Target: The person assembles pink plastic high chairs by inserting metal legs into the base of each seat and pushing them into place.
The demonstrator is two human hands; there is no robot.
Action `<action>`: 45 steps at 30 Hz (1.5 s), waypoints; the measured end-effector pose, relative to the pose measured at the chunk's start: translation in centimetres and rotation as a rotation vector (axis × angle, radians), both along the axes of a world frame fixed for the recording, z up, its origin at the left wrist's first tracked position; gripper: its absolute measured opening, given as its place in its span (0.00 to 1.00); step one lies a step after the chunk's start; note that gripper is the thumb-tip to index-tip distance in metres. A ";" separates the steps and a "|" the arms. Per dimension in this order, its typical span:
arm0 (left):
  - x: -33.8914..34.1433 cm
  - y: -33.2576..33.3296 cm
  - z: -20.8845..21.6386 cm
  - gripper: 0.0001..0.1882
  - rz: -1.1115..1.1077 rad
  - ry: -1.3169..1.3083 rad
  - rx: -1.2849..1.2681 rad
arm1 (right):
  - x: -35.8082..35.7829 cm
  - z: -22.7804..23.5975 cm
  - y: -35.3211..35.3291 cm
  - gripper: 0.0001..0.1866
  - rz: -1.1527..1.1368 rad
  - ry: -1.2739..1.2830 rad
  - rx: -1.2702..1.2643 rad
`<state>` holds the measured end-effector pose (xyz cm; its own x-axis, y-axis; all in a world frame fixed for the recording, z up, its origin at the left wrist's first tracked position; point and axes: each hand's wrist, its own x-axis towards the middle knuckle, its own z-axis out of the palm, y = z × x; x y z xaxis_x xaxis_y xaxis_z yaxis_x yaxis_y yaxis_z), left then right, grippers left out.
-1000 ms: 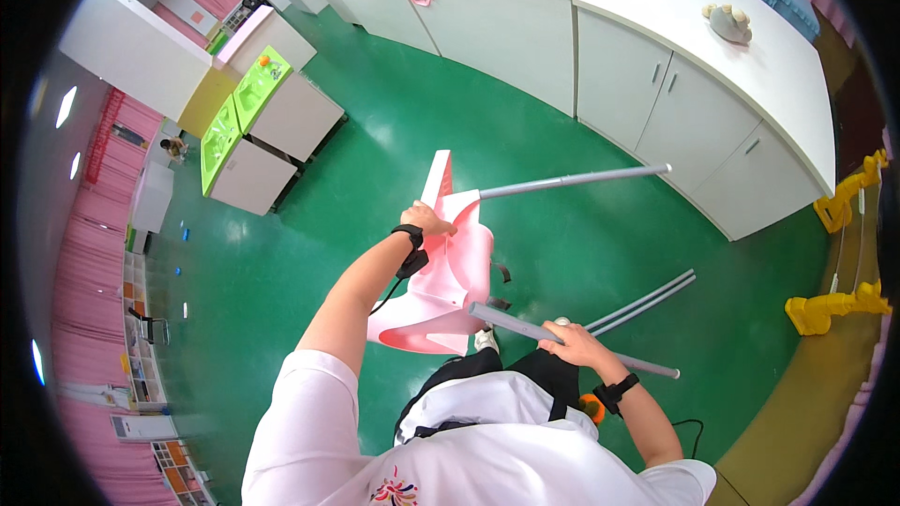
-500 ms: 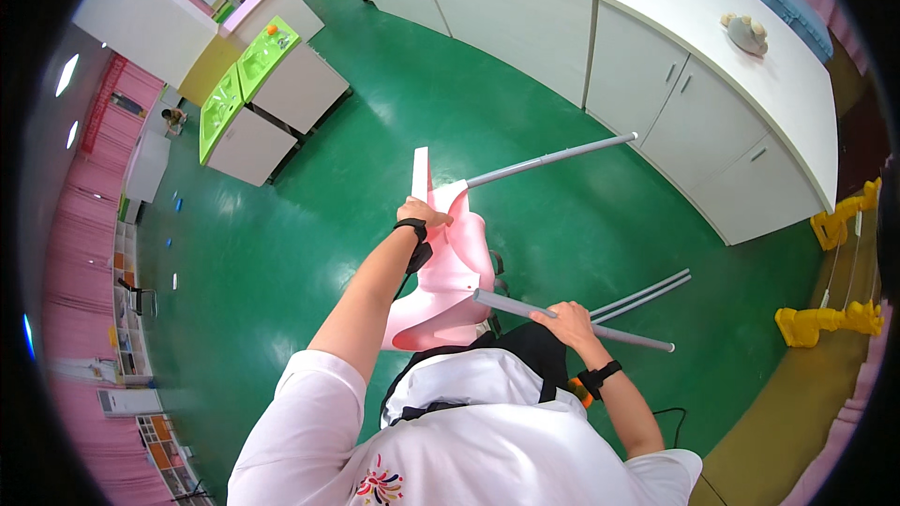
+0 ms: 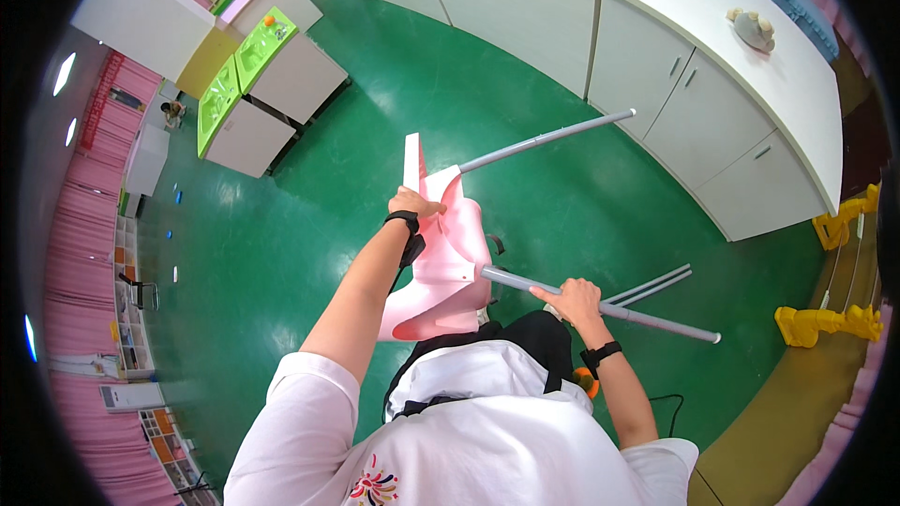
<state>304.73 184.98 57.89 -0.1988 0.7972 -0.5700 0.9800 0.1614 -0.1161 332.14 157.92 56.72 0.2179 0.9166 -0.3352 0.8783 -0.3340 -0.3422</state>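
In front of me stands a pink moulded plastic furniture piece [image 3: 450, 244], tilted on its side. My left hand [image 3: 414, 202] is closed on its upper part, beside a flat pale panel [image 3: 412, 159]. One grey tube [image 3: 553, 136] sticks out from its far corner toward the right. My right hand [image 3: 572, 302] is wrapped round a second grey tube [image 3: 656, 321], whose near end meets the pink piece's closer corner; how deep it sits there I cannot tell. Two thinner-looking grey tubes [image 3: 652, 285] lie side by side on the floor beyond my right hand.
White cabinets [image 3: 647, 84] run along the far right, with a small plush toy [image 3: 751, 30] on top. Green-topped sink units [image 3: 267, 75] stand at the far left. Yellow plastic pieces [image 3: 825, 324] are at the right wall. An orange round object [image 3: 587, 382] is by my leg.
My right hand has brought its tube up and right, its end now against the pink piece's corner. The pink piece and my left hand have shifted slightly up and left.
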 end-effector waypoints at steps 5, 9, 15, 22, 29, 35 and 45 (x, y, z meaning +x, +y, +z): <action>0.3 0.6 0.0 0.58 0.017 0.016 -0.033 | 0.2 1.9 2.6 0.47 0.089 -0.021 -0.077; -0.7 0.7 -1.3 0.57 0.053 -0.024 0.039 | 0.1 2.7 3.4 0.47 0.158 -0.067 -0.024; -0.4 0.2 -0.4 0.56 0.016 -0.014 0.086 | 0.7 5.3 4.7 0.47 0.195 -0.127 0.012; -2.4 0.4 1.6 0.55 0.065 -0.010 0.134 | -1.4 4.8 5.1 0.47 0.215 -0.055 0.035; -2.7 -1.0 1.3 0.55 0.053 -0.024 0.122 | -2.2 3.7 2.8 0.46 0.221 -0.075 0.026; -4.4 -0.7 0.6 0.55 0.068 -0.005 0.148 | -4.4 7.9 5.0 0.45 0.313 -0.155 0.094; -8.1 -0.4 0.9 0.53 0.138 -0.039 0.140 | -9.8 6.4 7.5 0.29 0.691 0.166 0.102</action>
